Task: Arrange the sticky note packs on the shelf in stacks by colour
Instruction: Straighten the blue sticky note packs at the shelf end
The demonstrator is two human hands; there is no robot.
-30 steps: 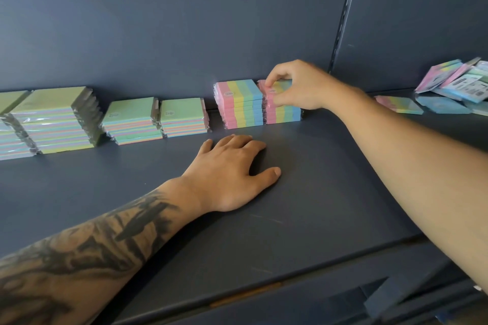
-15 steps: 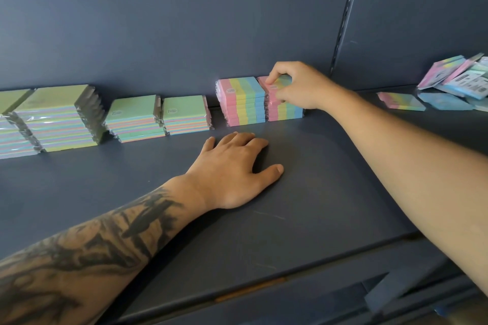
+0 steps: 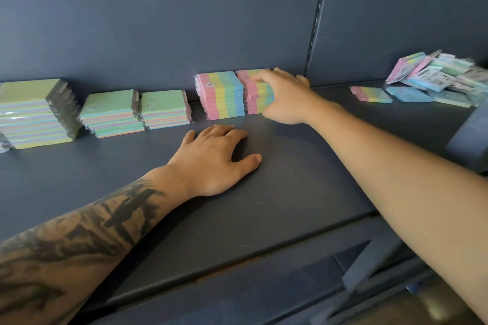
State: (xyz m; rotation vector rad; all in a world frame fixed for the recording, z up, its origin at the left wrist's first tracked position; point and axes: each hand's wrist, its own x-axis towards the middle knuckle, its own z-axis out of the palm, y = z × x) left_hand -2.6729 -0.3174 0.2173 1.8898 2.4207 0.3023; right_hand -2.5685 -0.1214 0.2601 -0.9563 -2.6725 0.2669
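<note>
Two stacks of pink-yellow-green-blue striped sticky note packs stand side by side at the back of the dark shelf. My right hand grips the right striped stack from its right side, thumb on the front and fingers behind it. The left striped stack touches it. My left hand rests flat on the shelf in front of these stacks, holding nothing. Green-topped stacks stand further left: a tall one and two lower ones.
At the far right lie a single striped pack, a blue pack and a loose pile of mixed packs. A vertical slotted rail splits the back wall. The shelf's front edge drops to lower shelving at the bottom right.
My right hand has slid from the top of the right striped stack down onto its right side and now wraps round it. My left hand has stayed flat on the shelf.
</note>
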